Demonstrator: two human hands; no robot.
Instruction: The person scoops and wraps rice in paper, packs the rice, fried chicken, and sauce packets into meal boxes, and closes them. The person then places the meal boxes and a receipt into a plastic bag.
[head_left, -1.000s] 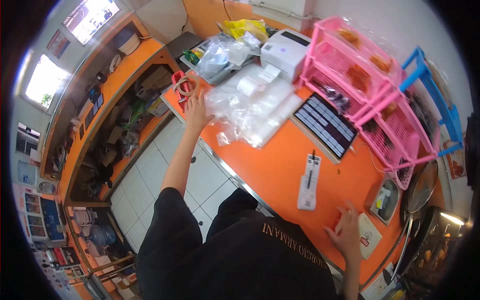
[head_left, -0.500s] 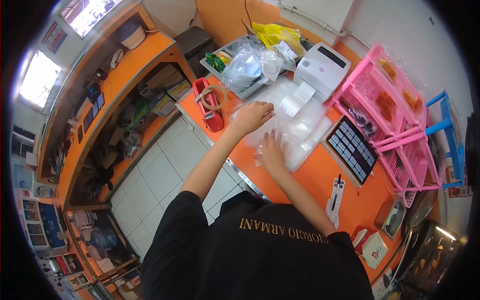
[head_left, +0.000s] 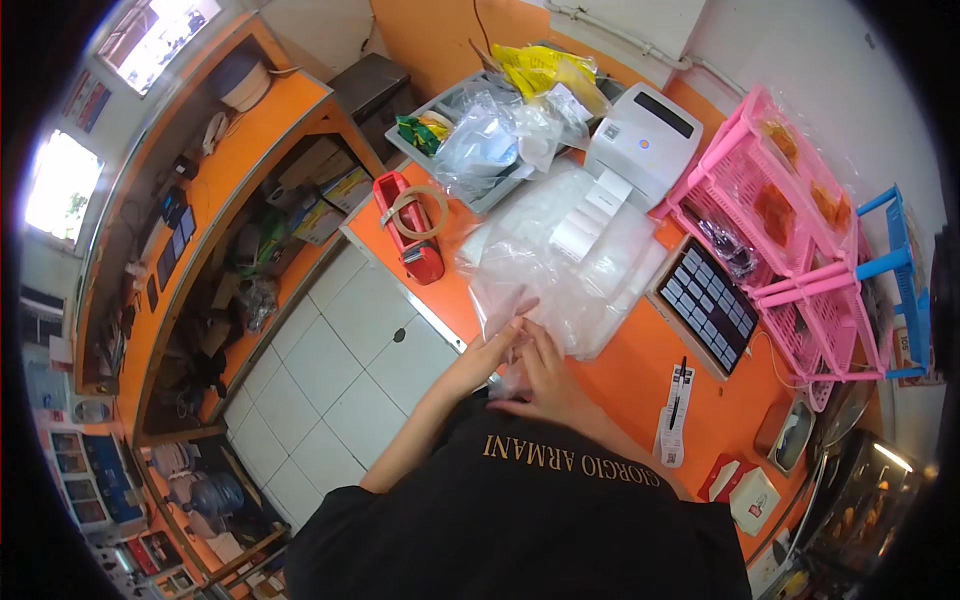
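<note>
A clear plastic bag (head_left: 520, 290) stretches from the pile of plastic on the orange table toward my body. My left hand (head_left: 480, 362) is closed on its near end, fingertips pinched together. Close beside it, my right hand (head_left: 552, 385) grips the same gathered plastic, its fingers bent. The two hands almost touch, just over the table's front edge. Beyond them lies a stack of clear plastic bags (head_left: 610, 290). A white label strip (head_left: 582, 228) hangs from the label printer (head_left: 645, 140) onto this stack.
Left of the bags stands a red tape dispenser (head_left: 405, 225). A grey tray (head_left: 490, 195) of packaging sits behind. To the right are a tablet (head_left: 705, 305), a receipt with a pen (head_left: 674, 415), pink baskets (head_left: 745, 190) and a red-and-white box (head_left: 745, 495).
Both hands have come back toward my body and together, drawing the bag's end with them. My right hand, earlier flat on the plastic, is now closed. The label strip looks longer.
</note>
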